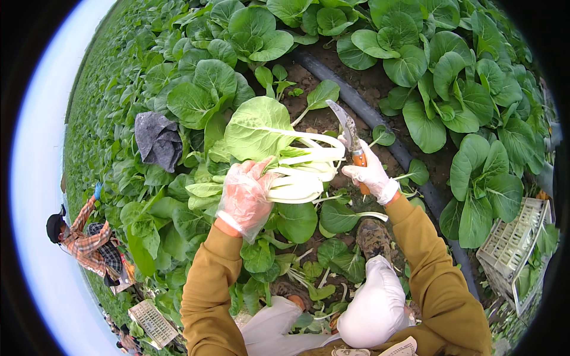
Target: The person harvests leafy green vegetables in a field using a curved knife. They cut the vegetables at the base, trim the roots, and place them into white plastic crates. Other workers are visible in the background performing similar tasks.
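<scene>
My left hand (pixel 247 196), in a clear plastic glove, grips a head of bok choy (pixel 298 178) by its leaves and stalks. The pale cut base of the plant points right, and one broad leaf folds over the top. My right hand (pixel 369 171), in a thin whitish glove, holds a harvest knife (pixel 352 138) by its orange-brown handle. The curved blade is dirty and points up and left, just right of the stalk bases. Cut leaves (pixel 338 216) lie on the soil below both hands.
A black hose (pixel 356 98) curves along the soil between rows of leafy plants (pixel 445 80). A grey cloth (pixel 158 140) lies on plants at left. Plastic crates stand at right (pixel 512 240) and lower left (pixel 153 322). Another person (pixel 87 249) in a plaid shirt is among the plants at far left.
</scene>
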`<state>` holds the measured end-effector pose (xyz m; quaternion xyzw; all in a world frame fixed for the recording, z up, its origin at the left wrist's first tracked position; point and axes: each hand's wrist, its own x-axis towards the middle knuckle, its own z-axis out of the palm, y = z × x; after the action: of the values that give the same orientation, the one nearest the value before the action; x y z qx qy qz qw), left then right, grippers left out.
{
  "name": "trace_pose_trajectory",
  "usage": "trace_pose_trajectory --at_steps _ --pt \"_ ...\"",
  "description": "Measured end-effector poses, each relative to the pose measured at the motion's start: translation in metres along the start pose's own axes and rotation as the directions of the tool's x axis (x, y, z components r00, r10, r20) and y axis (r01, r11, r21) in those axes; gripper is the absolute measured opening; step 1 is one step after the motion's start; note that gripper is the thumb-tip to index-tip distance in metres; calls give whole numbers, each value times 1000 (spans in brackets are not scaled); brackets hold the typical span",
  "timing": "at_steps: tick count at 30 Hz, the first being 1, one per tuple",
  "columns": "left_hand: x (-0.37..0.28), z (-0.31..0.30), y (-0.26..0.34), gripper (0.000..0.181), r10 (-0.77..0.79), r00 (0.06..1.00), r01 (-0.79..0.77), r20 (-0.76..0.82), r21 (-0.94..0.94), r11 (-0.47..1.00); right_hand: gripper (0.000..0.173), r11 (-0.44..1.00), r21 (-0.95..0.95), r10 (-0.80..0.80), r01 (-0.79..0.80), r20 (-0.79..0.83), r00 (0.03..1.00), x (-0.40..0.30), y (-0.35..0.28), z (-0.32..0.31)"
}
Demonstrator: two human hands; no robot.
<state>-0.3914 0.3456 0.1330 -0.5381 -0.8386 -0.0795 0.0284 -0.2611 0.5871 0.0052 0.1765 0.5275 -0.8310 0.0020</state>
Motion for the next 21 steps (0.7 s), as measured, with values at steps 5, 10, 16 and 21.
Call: trace_pose_trajectory --at_steps 5,10,16,21 --pt "-10 -57 54 38 -261 900 434 350 -661 612 111 871 469 -277 146 223 935 -45 -43 17" --pt "-43 -63 104 39 -283 695 662 661 -742 -107 103 869 472 -302 150 265 916 -77 -80 42" --pt "-74 -41 129 39 -283 682 642 674 -738 -210 68 970 223 33 -96 271 962 -94 -65 42" --pt "-94 -39 140 74 -398 671 612 625 -770 -177 58 979 196 15 -61 224 974 -101 -59 45"
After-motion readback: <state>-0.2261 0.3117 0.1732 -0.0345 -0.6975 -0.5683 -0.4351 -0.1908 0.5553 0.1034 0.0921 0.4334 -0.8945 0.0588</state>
